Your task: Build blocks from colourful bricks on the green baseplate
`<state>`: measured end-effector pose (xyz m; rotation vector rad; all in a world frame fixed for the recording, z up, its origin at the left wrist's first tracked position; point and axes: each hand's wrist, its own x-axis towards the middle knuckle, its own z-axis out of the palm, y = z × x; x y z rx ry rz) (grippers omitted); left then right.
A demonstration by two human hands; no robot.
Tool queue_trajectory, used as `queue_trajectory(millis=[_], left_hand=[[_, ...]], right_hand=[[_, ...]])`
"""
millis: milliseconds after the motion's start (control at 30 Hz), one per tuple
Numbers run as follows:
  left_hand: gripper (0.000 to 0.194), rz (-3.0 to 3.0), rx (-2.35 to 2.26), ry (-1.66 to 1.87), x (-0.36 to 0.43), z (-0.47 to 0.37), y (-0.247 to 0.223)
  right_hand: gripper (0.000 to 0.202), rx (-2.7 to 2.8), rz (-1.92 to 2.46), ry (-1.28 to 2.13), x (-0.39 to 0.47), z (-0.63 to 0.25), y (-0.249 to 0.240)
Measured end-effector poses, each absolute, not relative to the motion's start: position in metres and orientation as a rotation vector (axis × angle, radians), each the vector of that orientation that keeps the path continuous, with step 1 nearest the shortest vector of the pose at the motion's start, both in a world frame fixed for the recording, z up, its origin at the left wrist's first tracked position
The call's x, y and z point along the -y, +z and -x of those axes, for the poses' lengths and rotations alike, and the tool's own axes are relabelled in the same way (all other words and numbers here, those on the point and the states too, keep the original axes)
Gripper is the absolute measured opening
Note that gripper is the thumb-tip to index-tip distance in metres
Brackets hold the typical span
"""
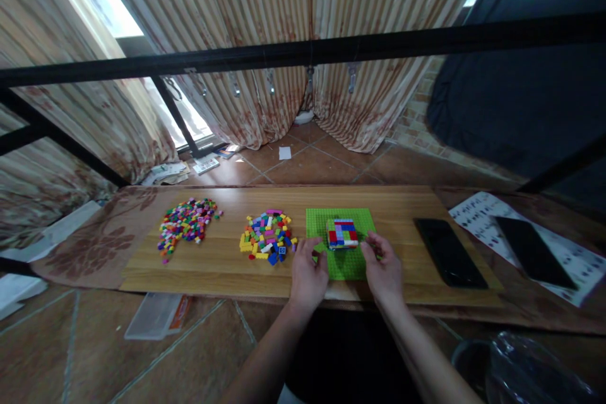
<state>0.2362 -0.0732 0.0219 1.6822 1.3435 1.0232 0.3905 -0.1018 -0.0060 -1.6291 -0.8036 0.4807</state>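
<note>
A block-shaped build of toy bricks (342, 235), in red, blue, white and lavender, stands on a green baseplate (353, 271). My left hand (308, 273) is at the plate's left edge, fingers loosely bent and thumb apart, with nothing visible in it. On the other side, my right hand (384, 268) hovers over the plate's right edge. Its thumb and forefinger are near the build's right side, with a small gap between them. Whether any fingertip touches the build is hard to make out. Left of the plate lies a pile of mixed bricks (267, 237).
A heap of tiny colourful pieces (189, 224) lies farther left on the wooden board (227, 202). To the right are a black phone (449, 252), a printed sheet (483, 208) and another dark flat device (534, 251). A black metal bar (284, 53) crosses beyond the board.
</note>
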Motion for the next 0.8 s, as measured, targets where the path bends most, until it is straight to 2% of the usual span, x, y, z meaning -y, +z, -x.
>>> queue_trajectory(millis=[200, 500, 800], left_hand=[[0.036, -1.918, -1.333, 0.848, 0.096, -0.247, 0.022], [0.052, -1.986, -1.310, 0.762, 0.096, -0.255, 0.017], [0.058, -2.038, -1.347, 0.663, 0.104, -0.256, 0.016]], right_hand=[[0.045, 0.981, 1.726, 0.419, 0.104, -0.383, 0.003], [0.058, 1.033, 1.873, 0.377, 0.080, -0.372, 0.006], [0.061, 0.933, 1.788, 0.468, 0.077, -0.375, -0.007]])
